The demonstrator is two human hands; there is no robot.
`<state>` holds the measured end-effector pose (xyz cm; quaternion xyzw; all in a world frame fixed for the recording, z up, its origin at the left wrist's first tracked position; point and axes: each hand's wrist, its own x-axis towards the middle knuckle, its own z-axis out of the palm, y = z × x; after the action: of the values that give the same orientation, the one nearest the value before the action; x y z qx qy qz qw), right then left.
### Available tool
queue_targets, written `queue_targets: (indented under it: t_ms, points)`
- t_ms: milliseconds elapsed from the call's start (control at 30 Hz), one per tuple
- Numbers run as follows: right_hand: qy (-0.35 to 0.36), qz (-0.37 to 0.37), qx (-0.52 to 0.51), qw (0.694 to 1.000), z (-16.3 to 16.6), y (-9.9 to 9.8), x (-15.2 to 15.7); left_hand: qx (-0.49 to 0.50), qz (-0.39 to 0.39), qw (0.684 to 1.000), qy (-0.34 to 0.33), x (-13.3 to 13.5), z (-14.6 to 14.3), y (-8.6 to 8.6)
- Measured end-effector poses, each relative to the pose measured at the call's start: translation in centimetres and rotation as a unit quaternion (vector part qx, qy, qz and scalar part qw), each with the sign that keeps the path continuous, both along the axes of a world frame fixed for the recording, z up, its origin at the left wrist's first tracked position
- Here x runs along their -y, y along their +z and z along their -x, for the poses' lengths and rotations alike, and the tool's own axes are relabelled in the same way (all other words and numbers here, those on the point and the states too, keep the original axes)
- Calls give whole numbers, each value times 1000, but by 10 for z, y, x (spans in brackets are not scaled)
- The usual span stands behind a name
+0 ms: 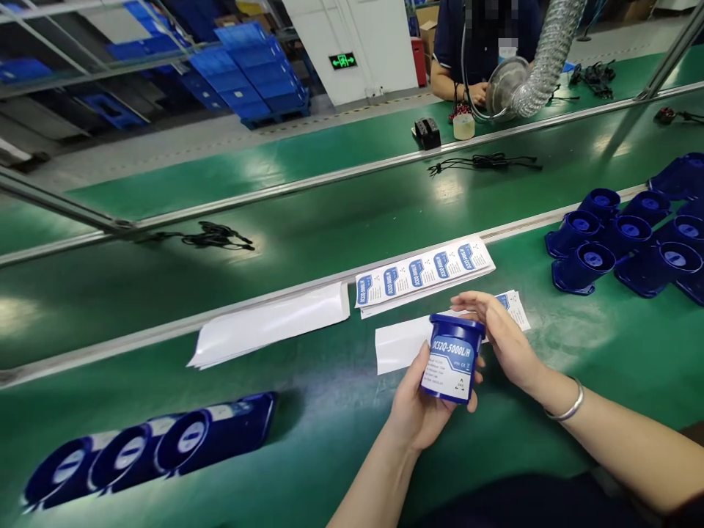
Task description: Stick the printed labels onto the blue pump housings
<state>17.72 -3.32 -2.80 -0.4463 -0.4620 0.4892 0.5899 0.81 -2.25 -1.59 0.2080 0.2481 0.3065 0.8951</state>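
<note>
A blue plastic pump housing (452, 330), shaped like a cup with a flanged top, is held upright in my left hand (416, 414); thumb and fingers wrap around it. Its white-and-blue label reads DC52Q-5000L/H and faces me. My right hand (511, 341) is beside the flange at the upper right, fingers stretched out and slightly curved. Whether its fingertips touch the housing I cannot tell. Behind the housing lies a partly covered label strip (396, 352), white at its left end with a printed label at its right.
Printed label sheets (423, 275) and blank white sheets (275, 323) lie along the rail. Blue housings (190, 436) stand at front left, several more (591, 257) at right. Black cables (214, 236) lie across the rail. A person (484, 44) works opposite, by a foil duct (550, 66).
</note>
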Motion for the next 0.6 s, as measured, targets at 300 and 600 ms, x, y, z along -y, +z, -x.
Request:
queue_targets:
  t_ms: [300,600]
  points:
    - [50,16,-30,998,-1,-2,5,-11,26,999,-39,5,-7,1]
    - [-11,48,26,998,-1,-1,4,-116,-70,989,-60,2,3,11]
